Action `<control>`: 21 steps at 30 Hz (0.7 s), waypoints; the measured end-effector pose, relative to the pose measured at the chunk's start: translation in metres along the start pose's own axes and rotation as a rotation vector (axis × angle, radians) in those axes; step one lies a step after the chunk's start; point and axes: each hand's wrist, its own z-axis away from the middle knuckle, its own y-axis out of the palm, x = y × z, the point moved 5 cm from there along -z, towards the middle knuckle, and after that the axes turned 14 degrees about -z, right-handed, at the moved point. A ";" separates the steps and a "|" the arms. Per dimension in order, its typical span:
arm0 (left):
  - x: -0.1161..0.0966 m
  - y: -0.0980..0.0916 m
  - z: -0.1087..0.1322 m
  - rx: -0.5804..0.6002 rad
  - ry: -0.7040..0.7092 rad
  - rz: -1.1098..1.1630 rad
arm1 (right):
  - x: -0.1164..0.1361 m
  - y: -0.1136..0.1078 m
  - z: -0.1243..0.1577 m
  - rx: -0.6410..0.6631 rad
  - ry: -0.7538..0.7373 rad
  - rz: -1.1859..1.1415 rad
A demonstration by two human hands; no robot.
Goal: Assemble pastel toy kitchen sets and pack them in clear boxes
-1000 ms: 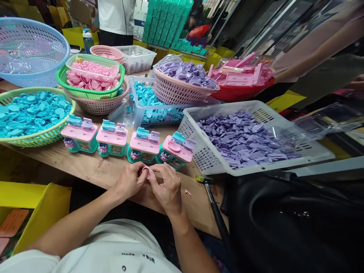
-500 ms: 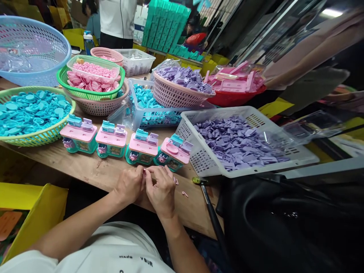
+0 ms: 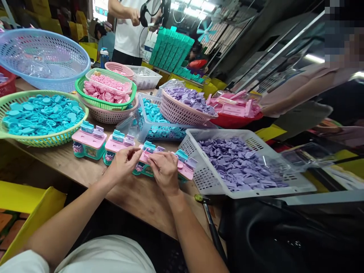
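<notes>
Several small toy units with pink tops and teal bases stand in a row on the wooden table [image 3: 136, 201]. My left hand [image 3: 124, 163] is beside the second unit [image 3: 121, 142], fingertips pinched together; what they hold, if anything, is too small to name. Over the third unit [image 3: 141, 169], my right hand [image 3: 165, 167] has thumb and fingers closed at a small pink piece [image 3: 146, 154] near its top. The unit at the right end [image 3: 186, 169] is partly behind my right hand. At the left end another unit [image 3: 89, 141] stands untouched.
A white basket of purple pieces [image 3: 199, 182] is at the right, with a hammer [image 3: 212, 223] before it. A yellow-green basket of blue pieces [image 3: 42, 141] stands left. More baskets line the back. One person [image 3: 129, 34] stands behind; another person's arm [image 3: 298, 89] reaches in at right.
Both hands have moved forward from the table's front edge to the toy units, and they are farther apart. The view has tilted up, showing more of the background.
</notes>
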 end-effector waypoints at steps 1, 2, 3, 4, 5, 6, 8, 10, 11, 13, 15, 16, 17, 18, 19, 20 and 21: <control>0.001 -0.006 -0.001 -0.083 0.030 -0.049 | -0.006 0.003 -0.003 0.022 -0.005 -0.003; 0.001 -0.010 -0.001 -0.153 0.072 -0.109 | -0.010 0.005 -0.005 0.044 -0.012 -0.004; 0.001 -0.011 -0.001 -0.201 0.123 -0.170 | -0.013 0.007 -0.006 0.061 -0.018 -0.001; 0.000 -0.011 0.000 -0.228 0.178 -0.229 | -0.014 0.008 -0.006 0.071 -0.024 0.004; -0.001 -0.009 0.001 -0.237 0.234 -0.286 | -0.013 0.008 -0.007 0.074 -0.027 0.012; -0.003 -0.007 0.002 -0.237 0.287 -0.342 | -0.011 0.008 -0.008 0.078 -0.027 0.023; -0.006 -0.001 0.004 -0.216 0.384 -0.449 | -0.003 0.009 -0.012 0.092 -0.023 0.047; -0.004 0.005 0.006 -0.205 0.460 -0.542 | 0.004 0.013 -0.016 0.124 -0.009 0.075; 0.000 0.007 0.006 -0.214 0.488 -0.576 | 0.004 0.015 -0.018 0.131 0.010 0.091; 0.014 0.015 0.002 -0.222 0.517 -0.651 | 0.000 0.022 -0.019 0.177 0.053 0.109; 0.030 0.025 -0.003 -0.216 0.559 -0.710 | -0.007 0.026 -0.017 0.169 0.095 0.110; 0.036 0.030 -0.004 -0.193 0.568 -0.746 | -0.009 0.026 -0.014 0.151 0.109 0.104; 0.042 0.034 -0.005 -0.184 0.556 -0.784 | -0.011 0.026 -0.012 0.131 0.122 0.097; 0.046 0.037 -0.005 -0.177 0.533 -0.819 | -0.011 0.027 -0.009 0.115 0.130 0.090; 0.048 0.039 -0.004 -0.172 0.504 -0.846 | -0.012 0.028 -0.008 0.105 0.138 0.085; 0.048 0.039 -0.002 -0.172 0.475 -0.862 | -0.012 0.029 -0.007 0.099 0.144 0.085; 0.047 0.038 -0.001 -0.174 0.443 -0.869 | -0.012 0.031 -0.007 0.095 0.147 0.090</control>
